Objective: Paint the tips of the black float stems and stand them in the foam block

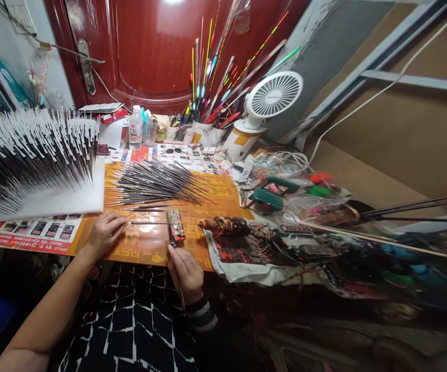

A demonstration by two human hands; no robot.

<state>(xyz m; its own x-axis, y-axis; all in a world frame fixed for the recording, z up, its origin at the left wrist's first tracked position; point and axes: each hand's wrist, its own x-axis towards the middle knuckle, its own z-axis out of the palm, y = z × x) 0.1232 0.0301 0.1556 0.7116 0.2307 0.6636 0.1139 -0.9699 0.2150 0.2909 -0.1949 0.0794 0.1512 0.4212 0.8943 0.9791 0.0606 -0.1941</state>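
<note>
My left hand (105, 232) rests on the orange mat (146, 248), its fingers pinched on the end of a thin dark float stem (149, 223) that lies across a small paint-stained block (175, 226). Near the table's front edge my right hand (186, 271) is closed round a slim brush (179, 289), whose tip points up toward the block. A pile of several dark float stems (157, 183) lies on the mat behind the block.
A white foam board (72, 199) stuck with rows of white-tipped stems fills the left. At the back stand cups of coloured floats (211, 103), a water bottle (135, 128) and a small white fan (273, 95). A paint-smeared cloth (246, 258) and clutter lie to the right.
</note>
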